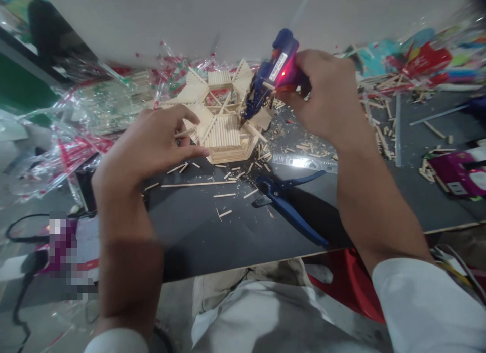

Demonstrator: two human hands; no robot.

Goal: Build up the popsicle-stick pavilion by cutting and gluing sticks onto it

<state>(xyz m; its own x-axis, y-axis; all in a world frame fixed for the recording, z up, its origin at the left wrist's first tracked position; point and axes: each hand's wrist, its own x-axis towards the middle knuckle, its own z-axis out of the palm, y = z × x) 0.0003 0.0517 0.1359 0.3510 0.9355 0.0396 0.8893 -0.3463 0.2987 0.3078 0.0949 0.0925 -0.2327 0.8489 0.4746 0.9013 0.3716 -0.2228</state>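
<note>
A model built of pale wooden sticks [227, 130], with slatted roof-like panels around an open middle, stands on the dark table. My left hand [159, 138] grips its left side, thumb at the front corner and index finger on a panel. A short stick shows between those fingers; whether they pinch it I cannot tell. My right hand [322, 90] is closed round a blue hot glue gun [271, 72] with a red light lit. The gun tilts down, its nozzle at the right edge of the front panel. A clear glue stick rises from its back end.
Blue-handled cutters [290, 204] and a metal ruler [304, 162] lie in front of the model. Stick offcuts [224, 195] litter the dark table [197, 236]. Crumpled clear plastic wrapping [102, 105] heaps up at left. A purple box [457, 173] sits at right.
</note>
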